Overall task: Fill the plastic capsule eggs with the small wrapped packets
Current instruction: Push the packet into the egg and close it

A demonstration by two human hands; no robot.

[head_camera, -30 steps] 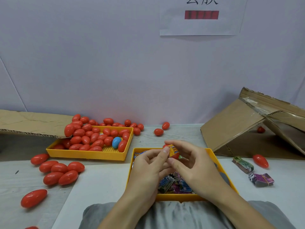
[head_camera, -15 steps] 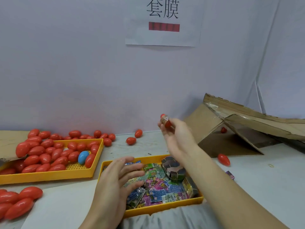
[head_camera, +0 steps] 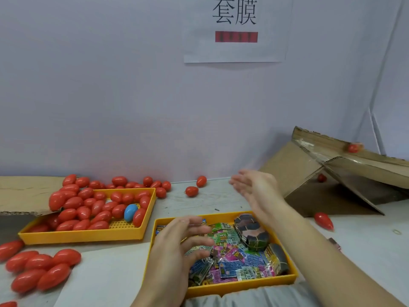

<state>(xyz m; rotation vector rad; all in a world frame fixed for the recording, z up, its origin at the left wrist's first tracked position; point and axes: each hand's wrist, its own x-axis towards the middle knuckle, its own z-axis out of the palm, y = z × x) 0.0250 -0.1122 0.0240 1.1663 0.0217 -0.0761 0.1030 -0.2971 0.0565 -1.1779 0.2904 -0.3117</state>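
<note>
A pale wall with a paper sign [head_camera: 234, 29] backs a light worktop [head_camera: 199, 200]. The right hand [head_camera: 256, 187] is raised above the worktop toward the far right, its fingers straight and spread, holding nothing. The left hand [head_camera: 177, 247] hovers over the near yellow tray [head_camera: 221, 288], fingers loosely spread and empty, just above the wrapped packets [head_camera: 230, 260] that lie heaped in it beside two dark banded bundles [head_camera: 252, 231].

To the left, a second yellow tray [head_camera: 88, 237] holds many red capsule eggs [head_camera: 84, 211] and one blue egg [head_camera: 130, 212]; more red eggs lie loose on the worktop around it. On the right, a blurred red egg [head_camera: 354, 147] sits on the sloping flap of a collapsed cardboard box [head_camera: 314, 173].

Judging from the empty open hands, one fill cycle looks closed and the next is opening: the left hand needs to pinch a single packet from the heap, while the right must reach well across for an unfilled egg.
</note>
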